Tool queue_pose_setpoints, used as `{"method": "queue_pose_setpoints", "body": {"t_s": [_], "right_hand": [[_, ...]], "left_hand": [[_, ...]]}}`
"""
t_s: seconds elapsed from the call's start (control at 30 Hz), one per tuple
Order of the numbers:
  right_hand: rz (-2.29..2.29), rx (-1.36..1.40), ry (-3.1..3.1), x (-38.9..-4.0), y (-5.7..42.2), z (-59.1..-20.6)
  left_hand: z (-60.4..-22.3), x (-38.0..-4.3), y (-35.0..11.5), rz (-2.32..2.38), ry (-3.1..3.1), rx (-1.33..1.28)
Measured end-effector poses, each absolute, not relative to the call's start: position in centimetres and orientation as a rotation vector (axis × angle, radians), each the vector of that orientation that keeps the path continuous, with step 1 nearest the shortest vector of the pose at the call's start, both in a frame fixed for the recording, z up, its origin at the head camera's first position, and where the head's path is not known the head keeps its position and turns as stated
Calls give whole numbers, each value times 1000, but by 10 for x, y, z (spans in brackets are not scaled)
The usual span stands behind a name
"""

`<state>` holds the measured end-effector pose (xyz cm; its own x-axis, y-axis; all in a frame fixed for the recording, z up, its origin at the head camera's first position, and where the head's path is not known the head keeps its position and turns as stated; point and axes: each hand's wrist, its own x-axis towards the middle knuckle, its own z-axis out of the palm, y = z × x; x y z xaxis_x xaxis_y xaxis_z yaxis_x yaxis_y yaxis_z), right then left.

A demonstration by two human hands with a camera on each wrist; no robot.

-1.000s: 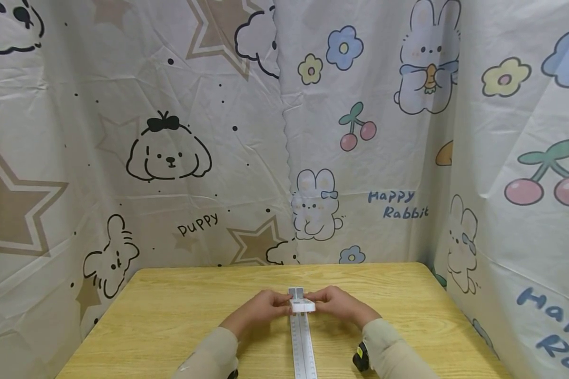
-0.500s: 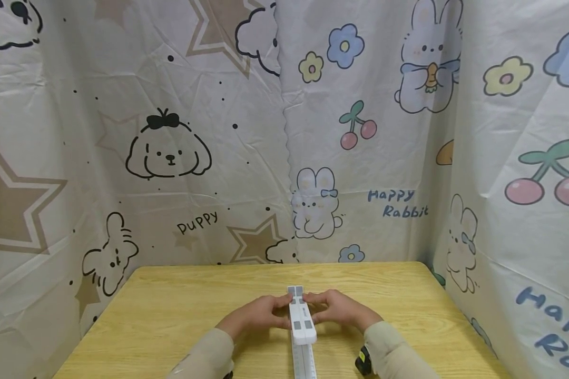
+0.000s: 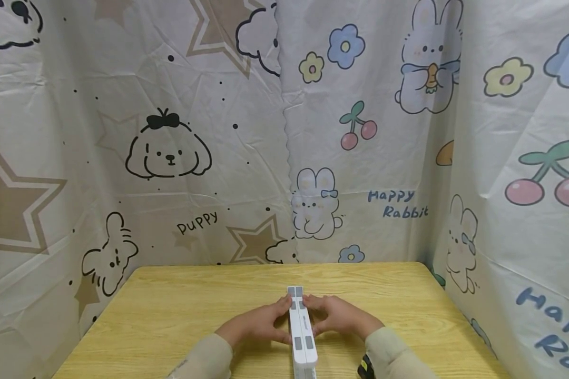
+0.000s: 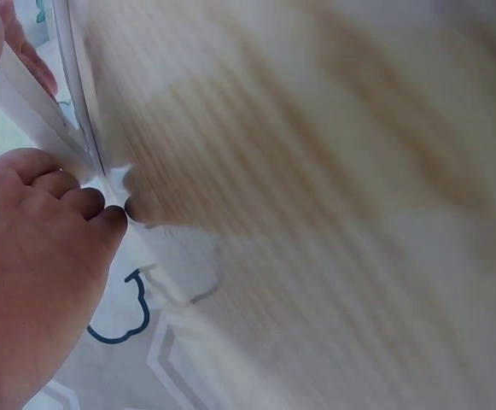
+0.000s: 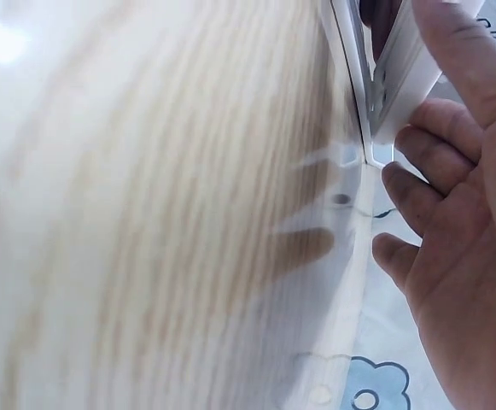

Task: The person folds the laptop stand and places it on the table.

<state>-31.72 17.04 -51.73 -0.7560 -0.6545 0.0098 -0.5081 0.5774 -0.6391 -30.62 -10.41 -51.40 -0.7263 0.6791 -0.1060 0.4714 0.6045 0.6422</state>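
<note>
A white folding laptop stand with grey pads lies lengthwise at the middle of the table, folded narrow. Its upper arm is tilted up a little from the lower bar, leaving a wedge-shaped gap seen in the wrist views. My left hand grips the left side of the upper arm, thumb toward me and fingers farther off. From the other side my right hand grips the same arm. Curled fingers touch near the far end in the left wrist view. The lower bar is mostly hidden beneath the arm.
The wooden table extends around both hands, its far edge close to a printed curtain. A black and yellow item sits at my right cuff.
The upper arm has swung down toward me, from raised and foreshortened to nearly flat over the lower bar. Both hands have shifted slightly toward me with it.
</note>
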Motion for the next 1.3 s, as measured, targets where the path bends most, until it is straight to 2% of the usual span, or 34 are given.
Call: {"method": "queue_pose_setpoints", "body": {"t_s": [0.43, 0.8, 1.3], "right_hand": [[-665, -1084, 2742, -305, 163, -518], [-590, -1046, 2817, -295, 156, -511], [-468, -1129, 2847, -295, 160, -515]], "left_hand": [[-514, -296, -93, 594, 2722, 943], [-515, -296, -87, 589, 2818, 830], [-513, -291, -86, 553, 2751, 877]]}}
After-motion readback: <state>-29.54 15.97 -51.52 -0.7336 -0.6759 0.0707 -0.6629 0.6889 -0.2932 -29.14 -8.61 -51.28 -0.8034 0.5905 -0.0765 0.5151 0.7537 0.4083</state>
